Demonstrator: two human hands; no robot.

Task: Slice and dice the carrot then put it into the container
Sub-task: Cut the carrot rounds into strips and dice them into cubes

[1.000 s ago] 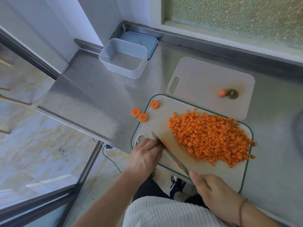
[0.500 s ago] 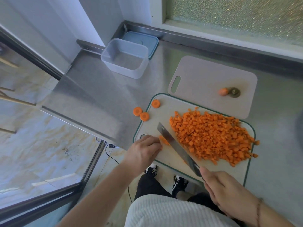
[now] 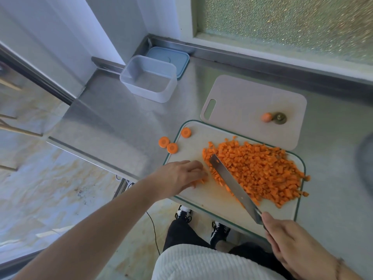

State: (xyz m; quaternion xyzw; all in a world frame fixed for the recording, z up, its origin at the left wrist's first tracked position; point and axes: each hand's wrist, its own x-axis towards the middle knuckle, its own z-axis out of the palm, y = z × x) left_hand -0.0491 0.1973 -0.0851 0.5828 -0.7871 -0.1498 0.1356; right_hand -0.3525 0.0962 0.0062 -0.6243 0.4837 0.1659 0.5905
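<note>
On the green-rimmed cutting board, your left hand presses curled fingers onto a few carrot sticks, while your right hand grips the flat steel knife against the heap of small orange cubes. Three round slices lie at the board's corner, and the translucent rectangular container sits well apart on the brushed metal surface.
</note>
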